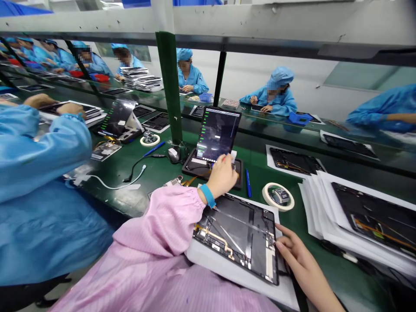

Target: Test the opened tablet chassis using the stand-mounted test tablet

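Note:
My left hand (222, 175), in a pink sleeve with a blue wristband, reaches to the lower edge of a lit tablet screen (217, 134). Its fingers are pinched together; a small red bit shows at their tips, too small to name. The screen leans upright in a black stand (191, 167). In front of me an opened tablet housing (235, 225), with ribbon cables and bare parts, lies on white sheets (211, 260). At its right edge, my right hand (297, 255) grips with thumb and forefinger; the other fingers are partly hidden.
A blue pen (248, 183) and a tape roll (278, 196) lie beyond the housing. Stacked sheets with housings (373, 212) stand right. A mouse (174, 154) and white cable (113, 186) lie left. A co-worker's blue sleeve (58, 151) is close left. A green post (169, 86) rises ahead.

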The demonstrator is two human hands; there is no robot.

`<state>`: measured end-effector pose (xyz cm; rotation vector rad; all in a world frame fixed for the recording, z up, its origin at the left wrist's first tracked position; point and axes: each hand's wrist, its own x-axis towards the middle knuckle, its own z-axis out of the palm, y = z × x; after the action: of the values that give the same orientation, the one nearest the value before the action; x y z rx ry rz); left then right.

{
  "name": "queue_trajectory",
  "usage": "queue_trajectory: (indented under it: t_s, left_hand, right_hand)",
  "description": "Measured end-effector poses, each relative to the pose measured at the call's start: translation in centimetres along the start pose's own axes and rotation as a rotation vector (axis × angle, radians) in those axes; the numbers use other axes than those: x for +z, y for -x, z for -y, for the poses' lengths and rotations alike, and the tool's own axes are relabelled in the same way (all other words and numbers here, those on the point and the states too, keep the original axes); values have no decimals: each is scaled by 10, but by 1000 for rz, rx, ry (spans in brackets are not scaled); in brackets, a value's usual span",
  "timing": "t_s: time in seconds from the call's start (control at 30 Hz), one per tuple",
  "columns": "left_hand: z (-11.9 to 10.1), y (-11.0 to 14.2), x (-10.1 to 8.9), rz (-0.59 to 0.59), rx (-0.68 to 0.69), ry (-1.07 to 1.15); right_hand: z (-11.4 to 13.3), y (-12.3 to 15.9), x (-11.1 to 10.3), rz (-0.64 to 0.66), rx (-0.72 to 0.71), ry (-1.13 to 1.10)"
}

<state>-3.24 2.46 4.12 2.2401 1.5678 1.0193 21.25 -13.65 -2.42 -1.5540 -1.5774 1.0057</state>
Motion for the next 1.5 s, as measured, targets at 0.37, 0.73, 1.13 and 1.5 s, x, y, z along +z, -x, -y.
queue_trajectory:
  t_s: [0.37, 0.73, 1.13, 1.5]
  left_hand:
    - [-16, 18, 26, 222, 255, -69]
    - [52, -48, 11, -198, -23, -334]
    - [-34, 21, 14, 296, 352, -89]
    - [-7, -6, 23, -4, 136, -163]
  right_hand:
    - [16, 15, -6, -1, 23, -164]
    - [2, 9, 2, 12, 33, -160]
    - [20, 13, -4, 2, 26, -156]
    - [19, 13, 2, -10, 43, -184]
